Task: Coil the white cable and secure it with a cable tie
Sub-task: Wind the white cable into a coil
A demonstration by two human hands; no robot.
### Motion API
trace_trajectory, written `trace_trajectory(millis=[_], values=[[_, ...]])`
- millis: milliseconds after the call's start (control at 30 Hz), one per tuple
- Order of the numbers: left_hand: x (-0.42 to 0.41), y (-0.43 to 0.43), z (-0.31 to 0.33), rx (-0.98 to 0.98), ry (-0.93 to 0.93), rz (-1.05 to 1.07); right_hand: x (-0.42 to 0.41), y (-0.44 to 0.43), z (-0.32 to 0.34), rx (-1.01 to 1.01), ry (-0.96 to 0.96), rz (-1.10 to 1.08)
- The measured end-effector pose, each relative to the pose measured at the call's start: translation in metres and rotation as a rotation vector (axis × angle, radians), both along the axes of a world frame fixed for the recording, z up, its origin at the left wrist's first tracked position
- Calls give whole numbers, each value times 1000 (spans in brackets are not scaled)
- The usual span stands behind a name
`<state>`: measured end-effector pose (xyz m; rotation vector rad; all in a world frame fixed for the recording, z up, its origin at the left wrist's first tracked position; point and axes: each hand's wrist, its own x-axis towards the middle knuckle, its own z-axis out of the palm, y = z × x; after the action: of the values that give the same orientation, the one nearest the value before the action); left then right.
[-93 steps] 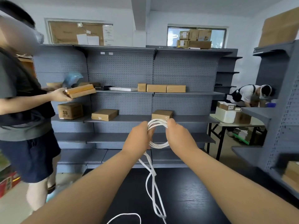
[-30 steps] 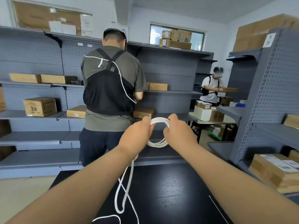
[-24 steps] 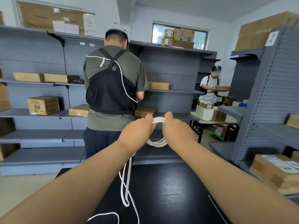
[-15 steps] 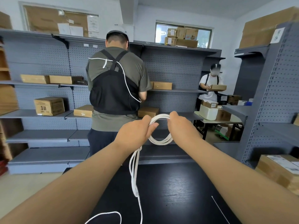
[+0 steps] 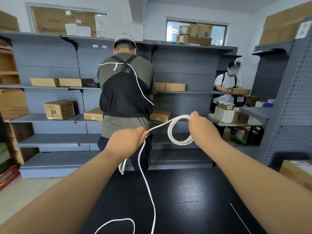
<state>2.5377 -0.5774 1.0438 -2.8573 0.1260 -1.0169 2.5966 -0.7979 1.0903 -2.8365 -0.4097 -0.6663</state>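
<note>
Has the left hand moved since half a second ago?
Yes. The left hand pulled leftward from the white cable coil: it sat under the shelf's brown box, now left of it.

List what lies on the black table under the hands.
On the black table the white cable trails loose and loops near the front edge; a thin white strip, probably the cable tie, lies to the right. The forearms hide the table's outer parts.

Right hand (image 5: 203,128) holds the white cable (image 5: 177,132) coil; left hand (image 5: 127,141) grips its loose strand above the black table (image 5: 185,191).
</note>
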Motion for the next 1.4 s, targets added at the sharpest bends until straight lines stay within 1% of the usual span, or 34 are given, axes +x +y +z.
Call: trace_trajectory(millis=[100, 233, 300, 433, 467, 567, 633, 733, 800, 833, 1000, 1067, 1100, 1133, 1200, 1333, 1400], values=[[-3, 16, -3, -43, -49, -7, 2, 7, -5, 1, -2, -14], [-9, 25, 5, -218, 8, 90, -4, 18, -12, -5, 15, -39], [-15, 30, 7, -379, -17, 51, -10, 24, -14, -16, 29, -50], [-27, 42, 6, -811, -46, -125, -20, 31, -23, -30, 57, -74], [-29, 44, 7, -893, -53, -147, -22, 32, -27, -34, 65, -83], [-37, 51, 5, -1092, -62, -194, -29, 33, -36, -53, 110, -131], [-43, 56, 3, -1186, -68, -195, -34, 33, -40, -61, 143, -164], [-49, 62, -1, -1215, -56, -182, -43, 28, -42, -60, 163, -197], [-54, 64, -3, -1181, -28, -167, -49, 23, -41, -56, 163, -210], [-57, 65, -3, -1129, -5, -158, -51, 21, -39, -55, 164, -215], [-67, 59, 0, -664, 182, -128, -71, 23, -18, -79, 101, -179], [-68, 48, -1, -567, 234, -156, -83, 25, -6, -84, 41, -129], [-70, 42, -2, -553, 235, -182, -89, 26, 0, -91, 13, -103], [-73, 36, -2, -576, 225, -206, -95, 25, 4, -104, -14, -82], [-81, 23, -3, -694, 221, -224, -103, 24, 12, -121, -55, -54], [-98, -5, -12, -901, 253, -227, -116, 18, 24, -86, -99, -31], [-105, -19, -22, -932, 294, -231, -122, 16, 28, -70, -106, -22]])
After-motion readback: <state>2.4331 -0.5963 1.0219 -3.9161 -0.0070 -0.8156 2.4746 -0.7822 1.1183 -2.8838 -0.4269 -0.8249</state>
